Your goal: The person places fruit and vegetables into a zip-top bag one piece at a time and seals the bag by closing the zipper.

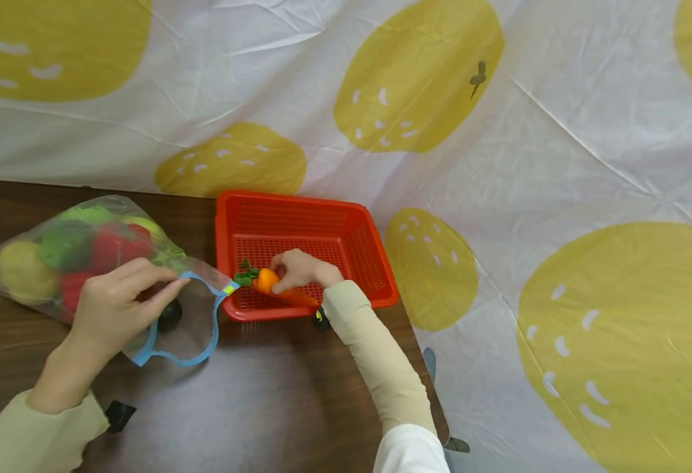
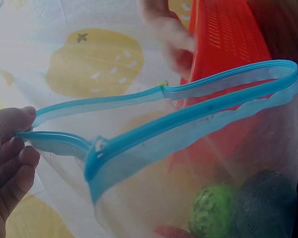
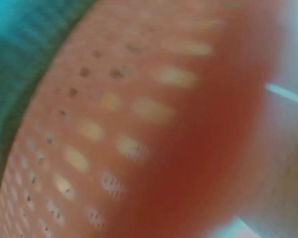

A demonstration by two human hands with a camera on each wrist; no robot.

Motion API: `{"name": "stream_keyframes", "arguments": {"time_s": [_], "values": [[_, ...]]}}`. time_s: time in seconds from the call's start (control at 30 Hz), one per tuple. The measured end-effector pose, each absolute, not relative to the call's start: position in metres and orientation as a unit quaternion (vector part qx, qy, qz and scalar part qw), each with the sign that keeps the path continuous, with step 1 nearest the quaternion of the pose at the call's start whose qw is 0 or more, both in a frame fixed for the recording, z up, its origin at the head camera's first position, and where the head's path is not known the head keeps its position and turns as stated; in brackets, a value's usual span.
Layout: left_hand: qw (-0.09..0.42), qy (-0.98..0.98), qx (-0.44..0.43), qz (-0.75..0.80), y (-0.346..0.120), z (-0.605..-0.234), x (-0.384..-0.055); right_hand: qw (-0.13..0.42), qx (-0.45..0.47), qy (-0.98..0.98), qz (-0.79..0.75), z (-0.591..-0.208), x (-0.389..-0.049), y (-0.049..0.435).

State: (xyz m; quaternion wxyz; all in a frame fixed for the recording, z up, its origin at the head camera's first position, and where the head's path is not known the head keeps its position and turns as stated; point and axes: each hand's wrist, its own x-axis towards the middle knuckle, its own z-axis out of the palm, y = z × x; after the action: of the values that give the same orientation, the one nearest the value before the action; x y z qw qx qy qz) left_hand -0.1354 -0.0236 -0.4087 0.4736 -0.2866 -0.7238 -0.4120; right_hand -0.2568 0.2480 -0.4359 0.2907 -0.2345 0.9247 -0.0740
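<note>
My right hand [image 1: 307, 270] grips an orange toy carrot [image 1: 267, 281] with green leaves, held over the front part of a red plastic basket [image 1: 307, 198]. My left hand [image 1: 112, 303] pinches the blue zip edge [image 2: 64, 136] of a clear mesh bag [image 2: 139, 208]; the bag's mouth gapes toward the basket. Inside the bag lie several toy fruits and vegetables, among them a red one [image 1: 122, 244], a yellow one [image 1: 25, 270] and a bumpy green one [image 2: 212, 210]. The right wrist view is filled by the blurred basket wall [image 3: 89, 134]; neither carrot nor fingers show there.
The basket and bag rest on a dark wooden table [image 1: 275, 407], close to its back edge. A white curtain [image 1: 322, 79] with yellow fruit prints hangs behind and to the right. Small black wrist devices [image 1: 119, 416] sit at both cuffs.
</note>
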Motion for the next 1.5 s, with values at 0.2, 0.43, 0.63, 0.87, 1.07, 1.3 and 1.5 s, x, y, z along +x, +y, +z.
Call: {"name": "stream_keyframes", "arguments": {"time_s": [0.2,0.43,0.63,0.87,1.07,1.3,1.5], "values": [[0.473,-0.725,-0.286,-0.411,-0.024,-0.412,-0.136,0.17,-0.223,0.923,-0.264,-0.411,-0.249,0.268],[0.472,-0.725,-0.284,-0.413,-0.023,-0.413,-0.136,0.046,-0.239,0.887,-0.391,-0.385,-0.226,0.265],[0.47,-0.724,-0.284,-0.417,-0.021,-0.412,-0.135,-0.049,-0.284,0.809,-0.512,-0.357,-0.182,0.244],[0.47,-0.723,-0.284,-0.418,-0.02,-0.41,-0.134,-0.114,-0.371,0.672,-0.63,-0.394,-0.151,0.219],[0.464,-0.733,-0.284,-0.409,-0.022,-0.41,-0.135,-0.147,-0.37,0.638,-0.659,-0.43,-0.126,0.187],[0.46,-0.736,-0.286,-0.406,-0.022,-0.413,-0.135,-0.202,-0.323,0.642,-0.666,-0.465,-0.106,0.143],[0.455,-0.739,-0.285,-0.408,-0.022,-0.413,-0.135,-0.208,-0.278,0.661,-0.665,-0.453,-0.094,0.113]]}}
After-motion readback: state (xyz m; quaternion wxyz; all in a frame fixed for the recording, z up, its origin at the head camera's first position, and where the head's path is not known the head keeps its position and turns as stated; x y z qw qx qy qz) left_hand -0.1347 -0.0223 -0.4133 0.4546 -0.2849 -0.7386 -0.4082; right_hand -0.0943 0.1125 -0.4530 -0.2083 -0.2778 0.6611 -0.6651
